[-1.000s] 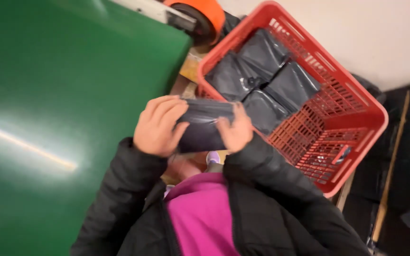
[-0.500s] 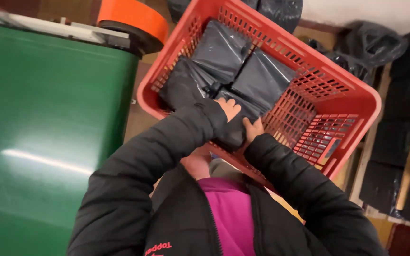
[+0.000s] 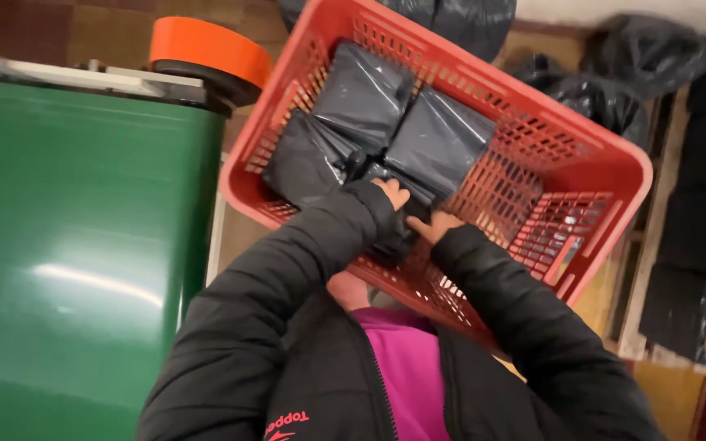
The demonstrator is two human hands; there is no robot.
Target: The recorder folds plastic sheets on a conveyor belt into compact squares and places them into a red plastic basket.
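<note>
Black packet gripped by both hands against the red basket's near wall, open mesh floor to its right.

A single head-worn camera looks steeply down from above the person's own chest, close over the black padded jacket sleeves. It faces forward and downward, with the red plastic lattice basket at centre and far right and the glossy green flat surface filling the left.

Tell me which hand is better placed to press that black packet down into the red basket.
Probably the left hand: it lies on top of the black packet inside the red basket, while the right hand only grips its near edge.
</note>
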